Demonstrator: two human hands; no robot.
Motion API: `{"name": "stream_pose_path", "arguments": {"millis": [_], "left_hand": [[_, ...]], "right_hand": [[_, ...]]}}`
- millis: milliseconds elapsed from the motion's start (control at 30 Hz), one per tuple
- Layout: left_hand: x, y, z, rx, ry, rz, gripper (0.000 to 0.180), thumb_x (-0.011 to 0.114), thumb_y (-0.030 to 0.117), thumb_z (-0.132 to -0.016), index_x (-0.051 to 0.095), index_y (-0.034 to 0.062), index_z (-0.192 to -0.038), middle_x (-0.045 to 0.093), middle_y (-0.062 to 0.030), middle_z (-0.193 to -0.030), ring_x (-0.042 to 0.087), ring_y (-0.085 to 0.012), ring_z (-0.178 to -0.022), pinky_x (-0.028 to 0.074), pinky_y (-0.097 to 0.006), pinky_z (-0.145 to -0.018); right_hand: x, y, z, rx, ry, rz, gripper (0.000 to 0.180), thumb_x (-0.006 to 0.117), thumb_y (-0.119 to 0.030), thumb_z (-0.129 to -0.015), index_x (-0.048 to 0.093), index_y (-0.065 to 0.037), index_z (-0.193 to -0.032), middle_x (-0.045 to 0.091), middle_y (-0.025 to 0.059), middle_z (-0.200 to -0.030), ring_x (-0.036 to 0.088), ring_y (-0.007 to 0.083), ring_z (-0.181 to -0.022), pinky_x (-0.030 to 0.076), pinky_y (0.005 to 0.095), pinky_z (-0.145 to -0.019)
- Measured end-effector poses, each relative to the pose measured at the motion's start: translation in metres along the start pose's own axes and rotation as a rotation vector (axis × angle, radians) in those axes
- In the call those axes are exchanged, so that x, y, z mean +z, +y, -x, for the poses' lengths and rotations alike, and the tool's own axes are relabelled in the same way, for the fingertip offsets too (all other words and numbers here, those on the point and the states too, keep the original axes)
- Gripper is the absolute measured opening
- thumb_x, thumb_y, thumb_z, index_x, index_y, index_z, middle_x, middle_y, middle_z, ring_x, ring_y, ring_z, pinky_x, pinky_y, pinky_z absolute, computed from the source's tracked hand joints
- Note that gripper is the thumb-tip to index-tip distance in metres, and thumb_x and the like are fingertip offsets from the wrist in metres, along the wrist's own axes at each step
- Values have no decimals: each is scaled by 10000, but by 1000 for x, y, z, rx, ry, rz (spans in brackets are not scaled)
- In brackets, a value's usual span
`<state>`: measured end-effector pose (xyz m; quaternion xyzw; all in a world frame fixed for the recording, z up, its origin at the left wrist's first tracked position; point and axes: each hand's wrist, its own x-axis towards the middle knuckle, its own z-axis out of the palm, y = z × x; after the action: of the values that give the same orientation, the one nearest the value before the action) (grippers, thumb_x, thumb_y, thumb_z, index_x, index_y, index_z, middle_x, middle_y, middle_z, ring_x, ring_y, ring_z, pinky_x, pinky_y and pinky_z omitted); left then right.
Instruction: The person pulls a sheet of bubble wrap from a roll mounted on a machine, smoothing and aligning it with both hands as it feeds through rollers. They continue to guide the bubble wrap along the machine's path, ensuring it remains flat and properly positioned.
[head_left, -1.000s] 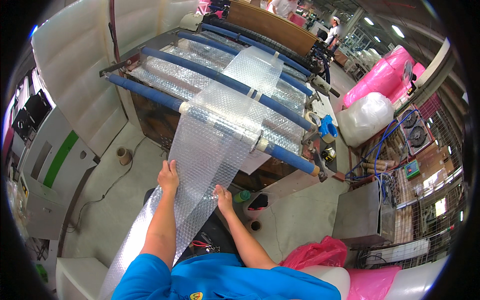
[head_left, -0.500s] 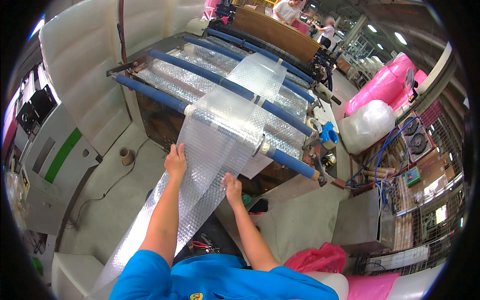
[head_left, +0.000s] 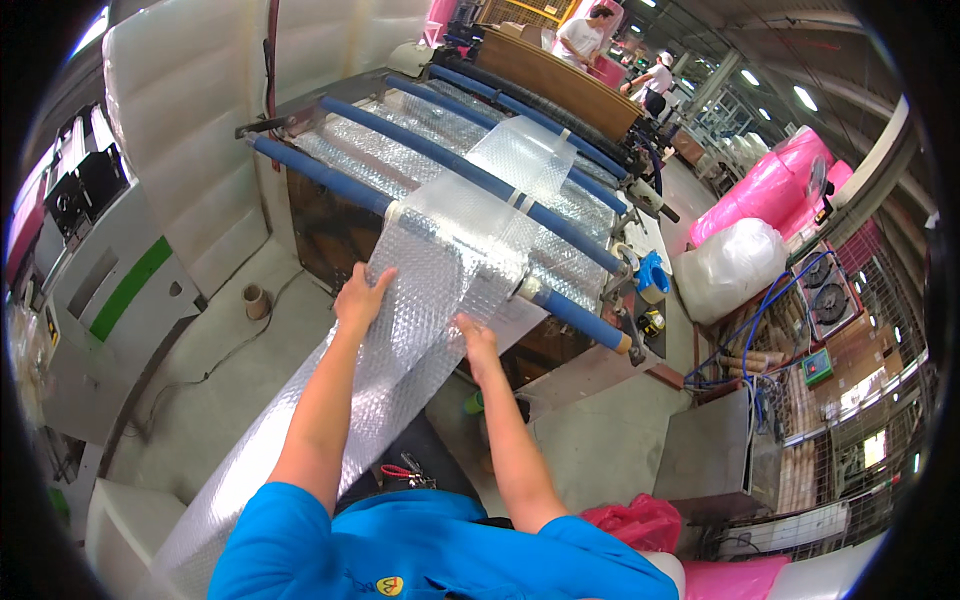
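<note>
A long strip of clear bubble wrap [head_left: 395, 345] comes over the front blue roller [head_left: 315, 180] and slopes down past my left side to the lower left. At its left edge, my left hand [head_left: 362, 300] holds the film, thumb on the upper face and fingers along the border. My right hand [head_left: 478, 340] is closed at the opposite edge, a little nearer to me, its fingertips partly hidden against the film. Behind the hands, the wrap passes between several blue rollers of a machine frame, over wider silvery bubble sheet [head_left: 375, 150].
A grey cabinet with a green stripe [head_left: 130, 290] stands left. A cardboard core [head_left: 256, 301] and a cable lie on the floor. Blue tape [head_left: 653, 275] sits at the machine's right end. Pink rolls [head_left: 765, 185] and a white bundle [head_left: 735, 265] stand right. Two people work beyond.
My left thumb has spread away from its fingers across the film. My right hand has shifted slightly up along the edge. The whole view has shifted a little.
</note>
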<state>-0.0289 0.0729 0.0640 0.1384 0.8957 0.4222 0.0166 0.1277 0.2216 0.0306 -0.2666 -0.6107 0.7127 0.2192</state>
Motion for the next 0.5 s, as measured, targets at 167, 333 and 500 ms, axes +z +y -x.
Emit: {"name": "stream_pose_path", "arguments": {"millis": [167, 333, 500], "left_hand": [[3, -81, 53, -84, -15, -7, 655, 511, 631, -666, 457, 83, -1023, 581, -183, -889, 556, -336, -854, 413, -398, -745], [-75, -50, 65, -81, -38, 53, 478, 571, 502, -711, 469, 92, -936, 588, -155, -779, 563, -310, -763, 413, -392, -670], [-126, -23, 60, 92, 63, 141, 353, 518, 407, -786, 519, 54, -792, 565, -115, -670, 557, -251, -672, 402, -348, -595]], "right_hand": [[16, 62, 65, 181, 6, 162, 312, 569, -298, -791, 596, -5, -894, 602, 35, -809, 537, 99, -697, 424, 245, -653], [46, 14, 121, 8, -65, 121, 316, 538, -303, -815, 603, 5, -788, 603, 76, -693, 519, 103, -604, 401, 232, -569], [65, -45, 143, -76, -57, -12, 370, 504, -323, -837, 563, -39, -607, 556, 37, -592, 478, 82, -552, 372, 230, -533]]}}
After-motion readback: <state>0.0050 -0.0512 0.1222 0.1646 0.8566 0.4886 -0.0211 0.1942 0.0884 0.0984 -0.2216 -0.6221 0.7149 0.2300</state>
